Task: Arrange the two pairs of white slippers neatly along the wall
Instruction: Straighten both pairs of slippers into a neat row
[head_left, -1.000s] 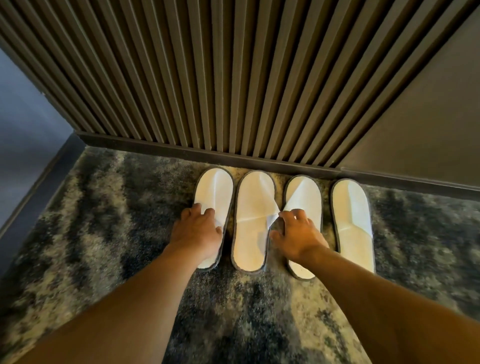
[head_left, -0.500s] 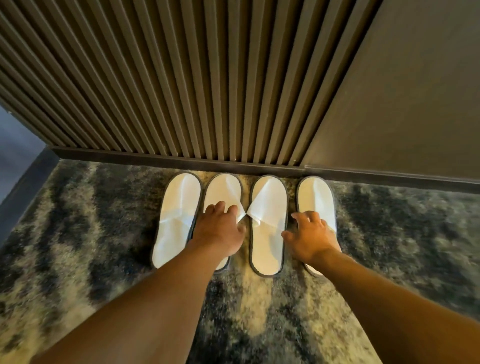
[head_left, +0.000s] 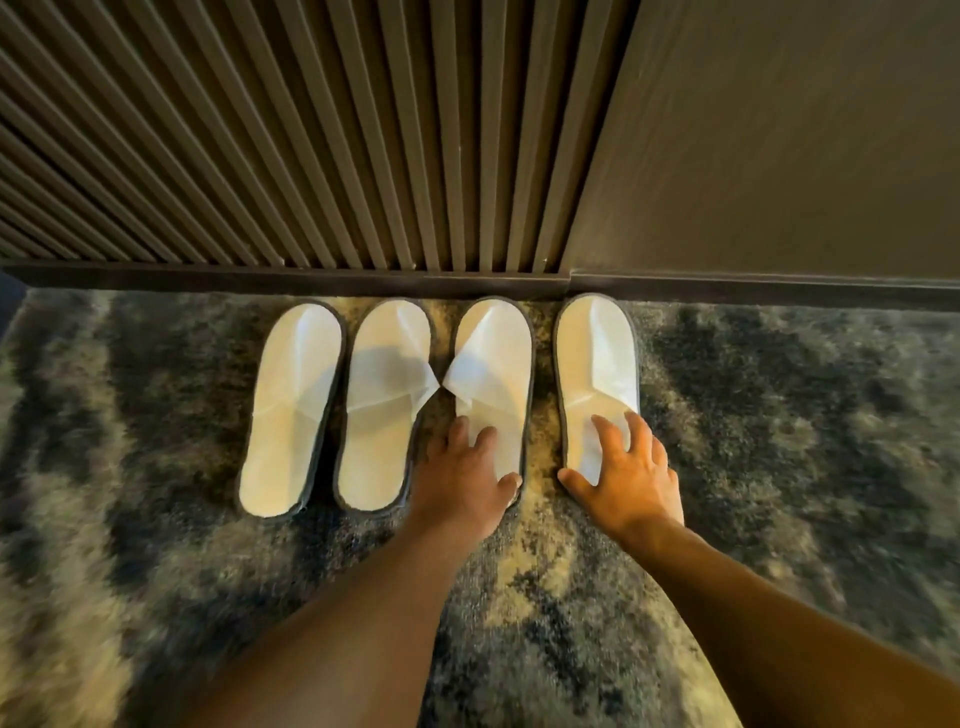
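Four white slippers with dark rims lie side by side on the carpet, toes toward the wall. The leftmost slipper (head_left: 291, 410) and the second slipper (head_left: 382, 410) lie untouched. My left hand (head_left: 465, 475) lies on the heel of the third slipper (head_left: 493, 364), fingers on its sole and thumb hooked at its right edge. My right hand (head_left: 626, 470) covers the heel of the rightmost slipper (head_left: 597, 364), fingers spread and thumb at its left rim. The folded uppers of the second and third slippers touch at their corners.
A dark baseboard (head_left: 311, 283) runs under a ribbed wooden wall (head_left: 311, 130) and a plain dark panel (head_left: 779, 145) on the right. The mottled grey and cream carpet (head_left: 779, 415) stretches to both sides of the row.
My left hand has moved rightward from the leftmost slipper to the third. My right hand has moved from the third slipper to the rightmost. The view has shifted to the right.
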